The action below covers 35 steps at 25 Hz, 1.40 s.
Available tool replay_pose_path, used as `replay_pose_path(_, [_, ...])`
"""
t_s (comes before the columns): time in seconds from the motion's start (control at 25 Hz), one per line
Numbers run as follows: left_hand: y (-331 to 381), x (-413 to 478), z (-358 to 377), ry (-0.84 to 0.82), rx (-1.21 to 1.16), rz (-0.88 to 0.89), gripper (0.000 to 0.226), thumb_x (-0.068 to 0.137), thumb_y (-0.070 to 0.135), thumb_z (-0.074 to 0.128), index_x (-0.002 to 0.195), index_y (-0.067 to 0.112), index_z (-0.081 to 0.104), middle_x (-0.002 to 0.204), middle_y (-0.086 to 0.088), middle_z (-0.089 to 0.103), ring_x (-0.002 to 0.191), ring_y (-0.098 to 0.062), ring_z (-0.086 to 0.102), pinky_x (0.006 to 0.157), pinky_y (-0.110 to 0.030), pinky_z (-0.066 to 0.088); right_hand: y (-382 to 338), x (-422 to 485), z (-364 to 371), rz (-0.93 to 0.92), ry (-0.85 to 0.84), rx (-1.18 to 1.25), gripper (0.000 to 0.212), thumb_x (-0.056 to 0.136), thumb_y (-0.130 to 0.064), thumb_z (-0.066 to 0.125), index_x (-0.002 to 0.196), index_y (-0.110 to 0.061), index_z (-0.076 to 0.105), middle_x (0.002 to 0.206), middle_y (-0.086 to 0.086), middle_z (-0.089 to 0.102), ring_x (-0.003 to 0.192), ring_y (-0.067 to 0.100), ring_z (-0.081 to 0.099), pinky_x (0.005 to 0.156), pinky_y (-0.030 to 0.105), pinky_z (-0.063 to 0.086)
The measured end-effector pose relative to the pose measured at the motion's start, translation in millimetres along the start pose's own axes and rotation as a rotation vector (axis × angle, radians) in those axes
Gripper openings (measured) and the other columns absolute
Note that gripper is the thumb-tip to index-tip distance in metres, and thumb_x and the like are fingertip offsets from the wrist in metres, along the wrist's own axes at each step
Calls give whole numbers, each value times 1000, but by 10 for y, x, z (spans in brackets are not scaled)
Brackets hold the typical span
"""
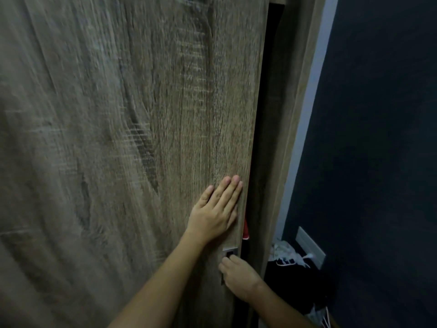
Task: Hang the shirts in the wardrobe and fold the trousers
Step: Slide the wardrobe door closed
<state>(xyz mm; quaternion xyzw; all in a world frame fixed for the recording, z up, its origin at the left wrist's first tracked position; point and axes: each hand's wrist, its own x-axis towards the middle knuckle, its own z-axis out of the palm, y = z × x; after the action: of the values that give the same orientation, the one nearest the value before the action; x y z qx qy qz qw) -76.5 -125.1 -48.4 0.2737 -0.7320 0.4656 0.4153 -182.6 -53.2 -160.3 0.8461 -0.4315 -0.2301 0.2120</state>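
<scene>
My left hand (216,211) lies flat and open on the big brown wooden wardrobe door (132,138), fingers together, close to its right edge. My right hand (238,275) is lower down, its fingers curled into the small silver metal handle (229,252) set in the door. A thin dark gap (260,162) shows beside the door's edge. Something red (246,229) peeks out of the gap. A messy pile of black and white cloth (290,263) lies on the floor by the dark blue wall (378,138).

Floor (331,320): dark clothes (295,287), white bag (283,250).
</scene>
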Motion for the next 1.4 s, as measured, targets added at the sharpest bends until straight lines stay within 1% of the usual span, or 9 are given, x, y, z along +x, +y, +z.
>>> replay_pose_path(0.12, [145,78,55,6,-5,-4,64,92,40,40,147,11,25,159,-6,6,146,-19,10,115,-38,8,73,-89,164,-33,-5,-81,31,87,-32,52,108,-15,69,113,1,61,105,22,53,93,30,42])
replay_pose_path(0.24, [242,129,81,8,1,-3,65,92,40,39,148,10,23,159,-7,4,146,-19,9,115,-38,6,152,-141,249,-33,101,-118,32,92,-24,48,116,-10,62,120,7,54,110,26,46,96,36,38])
replay_pose_path(0.36, [301,151,98,9,19,1,67,92,40,40,148,9,21,159,-8,4,146,-20,8,116,-39,5,204,-205,288,-45,145,-107,32,92,-24,44,114,-13,65,118,4,56,107,23,48,93,33,40])
replay_pose_path(0.6, [453,232,154,-1,44,0,69,89,39,43,148,9,22,159,-8,3,146,-21,8,114,-39,8,287,-290,412,-27,72,-44,24,84,-30,56,96,-17,73,101,0,59,96,20,51,84,29,43])
replay_pose_path(0.76, [506,254,175,-5,49,13,70,89,40,44,148,8,22,159,-10,1,146,-21,5,114,-39,8,315,-322,467,5,35,27,21,63,-43,74,70,-24,75,77,-8,61,75,13,53,70,24,44])
replay_pose_path(0.88, [533,275,198,2,70,14,71,89,40,43,148,8,21,159,-10,1,146,-22,5,114,-40,7,333,-308,605,-19,37,-3,20,71,-36,71,80,-19,75,86,-3,61,83,17,53,76,28,45])
replay_pose_path(1.16, [558,285,224,-24,70,3,67,91,40,39,147,9,22,159,-8,-1,146,-21,5,115,-39,5,339,-348,639,13,209,-46,26,79,-28,65,100,-14,70,103,4,60,98,23,52,91,32,43])
replay_pose_path(1.28, [579,289,115,-94,38,-35,67,91,37,39,148,10,19,159,-5,-1,146,-18,2,115,-39,6,342,-465,497,19,224,138,23,56,-39,75,73,-23,74,77,-5,63,76,14,59,80,22,50])
replay_pose_path(1.4, [576,375,-55,-180,-83,-92,62,87,33,43,144,8,32,154,-5,19,145,-18,12,114,-38,12,257,-639,328,104,436,315,13,57,-38,61,66,-30,65,69,-11,58,67,8,56,68,15,51])
